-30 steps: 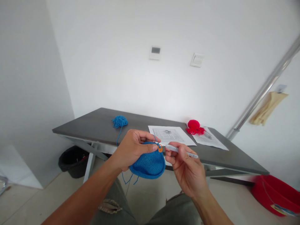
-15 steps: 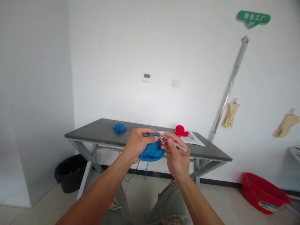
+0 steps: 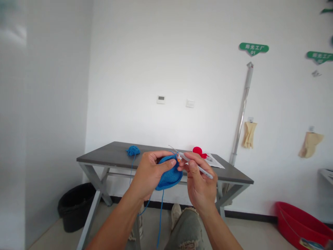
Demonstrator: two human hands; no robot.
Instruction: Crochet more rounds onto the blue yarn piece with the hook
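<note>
The blue crochet piece (image 3: 168,173) stays pinched in the left hand (image 3: 149,172) before the surface (image 3: 111,154), and the right hand (image 3: 200,184) at 3 o'clock, closed on the crochet hook (image 3: 197,167), has pushed its tip past the orange marker (image 3: 178,159).

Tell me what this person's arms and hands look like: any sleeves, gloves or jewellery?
The left hand and right hand wear no gloves; no ring, watch or bracelet is visible. Both arms are bare, with no sleeve showing.
</note>
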